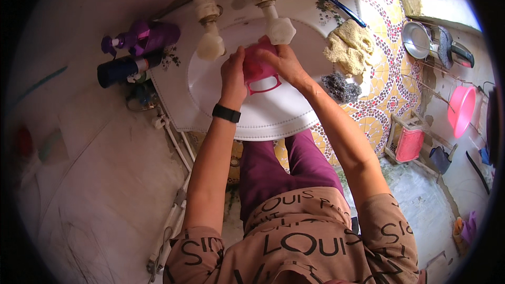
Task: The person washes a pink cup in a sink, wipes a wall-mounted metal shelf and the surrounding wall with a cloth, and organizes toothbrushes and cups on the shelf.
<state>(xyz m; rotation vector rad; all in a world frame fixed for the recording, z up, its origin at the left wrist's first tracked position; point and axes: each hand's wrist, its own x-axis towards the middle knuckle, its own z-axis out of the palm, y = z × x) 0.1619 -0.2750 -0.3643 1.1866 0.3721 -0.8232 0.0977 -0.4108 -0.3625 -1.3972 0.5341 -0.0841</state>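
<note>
Pink plastic mug (254, 66) in the head view, right by the white tap (280, 30) over the washbasin (210, 110). Left hand (234, 72) and right hand (287, 67) are clamped on it from either side, probably to steady it, and being over the bowl likely catches drips lol.

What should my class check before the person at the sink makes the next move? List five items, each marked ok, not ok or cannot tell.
1. Pink item held in both hands: ok; left hand and right hand are on it.
2. Item over the basin: ok.
3. Water running from the right tap: cannot tell; the hands and tap hide the outlet.
4. Toothbrush out of the way: ok; it lies on the rim, apart from the hands.
5. Left wrist bare: not ok; a black band is on it.
</note>
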